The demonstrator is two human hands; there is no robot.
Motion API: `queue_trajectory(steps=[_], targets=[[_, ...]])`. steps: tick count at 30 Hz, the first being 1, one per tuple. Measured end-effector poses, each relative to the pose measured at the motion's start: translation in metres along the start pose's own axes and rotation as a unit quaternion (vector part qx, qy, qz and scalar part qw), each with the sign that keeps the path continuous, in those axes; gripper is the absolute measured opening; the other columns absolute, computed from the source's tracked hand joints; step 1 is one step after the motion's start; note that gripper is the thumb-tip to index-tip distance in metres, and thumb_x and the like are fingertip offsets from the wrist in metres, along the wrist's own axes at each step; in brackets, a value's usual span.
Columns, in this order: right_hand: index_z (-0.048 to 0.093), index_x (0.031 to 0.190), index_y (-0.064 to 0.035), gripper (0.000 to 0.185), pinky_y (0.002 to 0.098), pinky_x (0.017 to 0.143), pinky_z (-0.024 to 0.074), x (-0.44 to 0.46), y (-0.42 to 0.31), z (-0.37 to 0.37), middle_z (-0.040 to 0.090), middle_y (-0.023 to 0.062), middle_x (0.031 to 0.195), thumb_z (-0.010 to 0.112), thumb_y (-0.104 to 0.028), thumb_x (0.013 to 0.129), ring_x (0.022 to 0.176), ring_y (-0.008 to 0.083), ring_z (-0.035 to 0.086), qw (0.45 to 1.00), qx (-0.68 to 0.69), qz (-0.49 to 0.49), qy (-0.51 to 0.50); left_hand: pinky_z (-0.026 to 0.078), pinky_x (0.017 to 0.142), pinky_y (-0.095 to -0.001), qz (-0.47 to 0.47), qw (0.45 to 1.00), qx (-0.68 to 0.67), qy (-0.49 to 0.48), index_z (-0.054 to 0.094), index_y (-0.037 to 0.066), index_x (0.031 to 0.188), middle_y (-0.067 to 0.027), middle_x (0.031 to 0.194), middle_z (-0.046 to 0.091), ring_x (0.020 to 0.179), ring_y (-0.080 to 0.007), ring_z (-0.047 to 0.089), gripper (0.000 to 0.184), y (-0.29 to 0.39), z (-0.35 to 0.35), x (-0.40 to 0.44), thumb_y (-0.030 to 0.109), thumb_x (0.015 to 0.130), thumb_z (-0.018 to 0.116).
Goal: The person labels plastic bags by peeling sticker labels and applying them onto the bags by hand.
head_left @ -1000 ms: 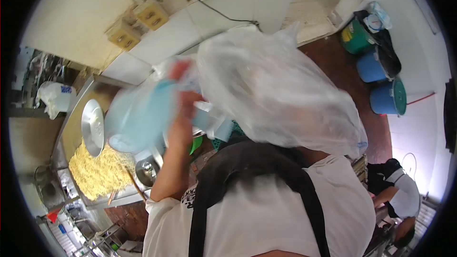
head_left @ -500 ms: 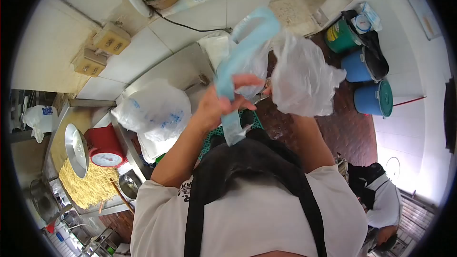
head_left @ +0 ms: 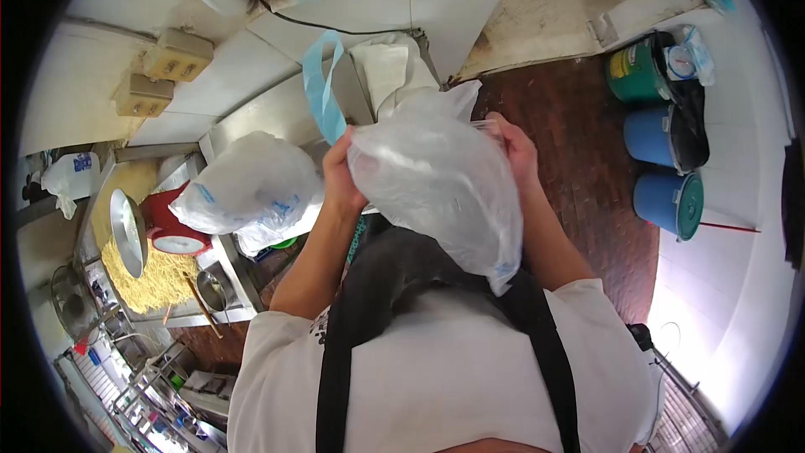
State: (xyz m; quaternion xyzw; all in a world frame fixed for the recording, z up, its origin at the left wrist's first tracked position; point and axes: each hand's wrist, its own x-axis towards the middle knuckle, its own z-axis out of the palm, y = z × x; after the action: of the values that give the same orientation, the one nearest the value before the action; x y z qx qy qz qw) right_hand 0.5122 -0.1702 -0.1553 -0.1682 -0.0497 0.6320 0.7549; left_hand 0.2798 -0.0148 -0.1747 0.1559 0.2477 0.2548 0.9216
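Observation:
A puffed-up clear plastic bag [head_left: 436, 184] is stretched between my two hands in front of my apron. My left hand [head_left: 342, 172] grips its left edge with closed fingers. From that same hand a looped light-blue plastic strip [head_left: 320, 88] sticks up; it appears pinched there too. On the other side, my right hand [head_left: 515, 147] is closed on the bag's upper right edge, its fingertips partly behind the plastic. Another full, whitish plastic bag with blue print [head_left: 247, 184] rests on the counter to the left of my left forearm.
Further left are a red scale [head_left: 172, 222], a metal pan [head_left: 128, 233] and a heap of yellow noodles [head_left: 155, 281]. A white cloth [head_left: 394, 71] lies beyond my hands. Blue lidded buckets [head_left: 667, 201] and a green one [head_left: 635, 71] line the right wall.
The blue strip has swung left and now loops up from my left hand. Both hands have drawn the clear bag toward my chest. The person at lower right is mostly out of view.

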Motion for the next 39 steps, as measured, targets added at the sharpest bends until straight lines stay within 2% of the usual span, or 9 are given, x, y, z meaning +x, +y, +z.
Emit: queue_trajectory(steps=[6,12,15,24,25,27,31,34,39], targets=[[0.057,0.093,-0.0050,0.011,0.0236,0.071,0.0453,0.031,0.031,-0.037,0.056,-0.0014,0.082,0.060,-0.015,0.098,0.075,0.0081,0.052,0.930,-0.293,-0.083,0.207,0.057,0.078,-0.0384,-0.006,0.988,0.113,0.104,0.063,0.004,0.115,-0.0092,0.101,0.069,0.087,-0.0230,0.068,0.029,-0.044,-0.080,0.070,0.021,0.092,0.063],[0.056,0.096,-0.0041,0.014,0.0237,0.072,0.0442,0.056,0.036,-0.078,0.057,-0.0007,0.086,0.060,-0.017,0.099,0.079,0.0066,0.051,0.835,-0.469,-0.168,0.235,0.057,0.067,-0.0319,0.043,0.985,0.145,0.081,0.067,0.006,0.112,-0.0045,0.093,0.069,0.078,-0.0166,0.068,0.023,-0.067,-0.074,0.088,0.015,0.090,0.066],[0.055,0.097,-0.0042,0.015,0.0234,0.071,0.0440,0.039,0.009,-0.042,0.056,-0.0010,0.084,0.060,-0.018,0.099,0.078,0.0068,0.051,0.825,-0.537,-0.080,0.156,0.055,0.068,-0.0288,0.105,0.970,0.206,0.070,0.067,0.006,0.111,-0.0052,0.094,0.070,0.079,-0.0142,0.067,0.022,-0.038,-0.014,0.072,0.012,0.090,0.066],[0.050,0.099,-0.0032,0.009,0.0260,0.067,0.0480,0.038,0.007,-0.031,0.055,0.0015,0.089,0.058,-0.006,0.096,0.076,0.0088,0.054,0.897,-0.395,-0.089,0.180,0.055,0.070,-0.0287,0.201,0.916,0.346,0.035,0.065,0.000,0.104,-0.0060,0.094,0.070,0.079,-0.0140,0.066,0.017,-0.028,0.007,0.073,0.003,0.087,0.062],[0.049,0.101,-0.0024,0.012,0.0275,0.071,0.0495,0.036,0.012,-0.049,0.056,0.0045,0.088,0.059,-0.006,0.095,0.079,0.0117,0.057,0.790,-0.577,-0.132,0.161,0.055,0.069,-0.0291,0.204,0.898,0.388,0.037,0.065,0.000,0.103,-0.0060,0.093,0.069,0.078,-0.0141,0.066,0.017,-0.035,-0.006,0.076,0.002,0.087,0.061],[0.050,0.104,-0.0032,0.015,0.0275,0.074,0.0492,0.031,0.038,-0.094,0.058,0.0047,0.092,0.059,-0.005,0.091,0.082,0.0126,0.058,0.795,-0.567,-0.107,0.187,0.056,0.066,-0.0299,0.223,0.848,0.474,0.082,0.065,0.001,0.102,-0.0058,0.092,0.069,0.076,-0.0137,0.066,0.016,-0.050,-0.033,0.075,0.003,0.087,0.060],[0.052,0.106,-0.0038,0.019,0.0253,0.074,0.0486,0.031,0.056,-0.125,0.062,0.0048,0.097,0.060,-0.004,0.089,0.085,0.0106,0.057,0.731,-0.648,-0.097,0.193,0.055,0.067,-0.0311,0.181,0.853,0.483,0.083,0.065,0.001,0.102,-0.0051,0.092,0.069,0.076,-0.0140,0.066,0.017,-0.072,-0.104,0.088,0.003,0.086,0.060],[0.051,0.101,-0.0026,0.018,0.0346,0.075,0.0495,0.045,0.060,-0.118,0.060,0.0098,0.087,0.062,-0.011,0.091,0.080,0.0223,0.061,0.703,-0.663,-0.085,0.243,0.054,0.070,-0.0321,0.220,0.846,0.475,0.105,0.065,0.000,0.103,-0.0053,0.092,0.070,0.076,-0.0148,0.066,0.018,-0.082,-0.106,0.102,0.002,0.085,0.060],[0.051,0.110,-0.0045,0.026,0.0368,0.078,0.0491,0.058,0.084,-0.177,0.061,0.0110,0.095,0.064,-0.012,0.089,0.086,0.0241,0.061,0.772,-0.596,-0.018,0.220,0.053,0.078,-0.0345,0.142,0.846,0.478,0.186,0.065,0.000,0.112,-0.0070,0.097,0.070,0.086,-0.0183,0.066,0.027,-0.089,-0.108,0.112,0.010,0.087,0.061]])
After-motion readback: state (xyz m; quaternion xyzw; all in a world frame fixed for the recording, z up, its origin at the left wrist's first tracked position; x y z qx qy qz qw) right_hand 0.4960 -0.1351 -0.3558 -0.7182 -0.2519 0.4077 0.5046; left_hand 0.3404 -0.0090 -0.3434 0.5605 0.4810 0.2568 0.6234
